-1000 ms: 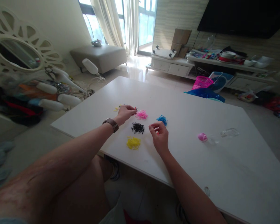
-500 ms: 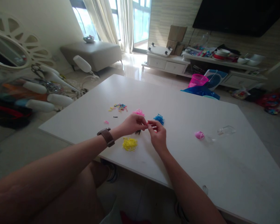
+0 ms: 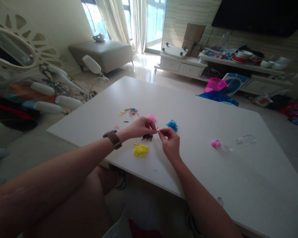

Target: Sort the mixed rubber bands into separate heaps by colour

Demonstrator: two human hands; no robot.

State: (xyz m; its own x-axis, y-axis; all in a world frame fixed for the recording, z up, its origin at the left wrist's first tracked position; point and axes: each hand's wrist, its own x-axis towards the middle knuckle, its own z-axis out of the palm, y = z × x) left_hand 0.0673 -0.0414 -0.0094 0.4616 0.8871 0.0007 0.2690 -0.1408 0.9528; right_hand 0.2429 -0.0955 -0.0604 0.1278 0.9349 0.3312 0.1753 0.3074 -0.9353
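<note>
Above the white table my left hand and my right hand meet, their fingertips pinched close together. A tiny, thin red piece shows between them; its exact kind is too small to make out. Partly beneath my left hand lies a heap of small black pieces. Nearer to me is a yellow heap. A pink heap sits just beyond my left hand, partly hidden by it, and a blue heap beyond my right hand. Farther left are mixed coloured pieces.
On the right of the table lie a pink rounded object and a clear container. A single black piece and a pink one rest at left. Past the far edge stand a pink basket and a blue bag.
The view has shifted slightly, so the scene sits a little farther right. My fingers have changed their pinch slightly, and more of the black heap shows beneath my left hand.
</note>
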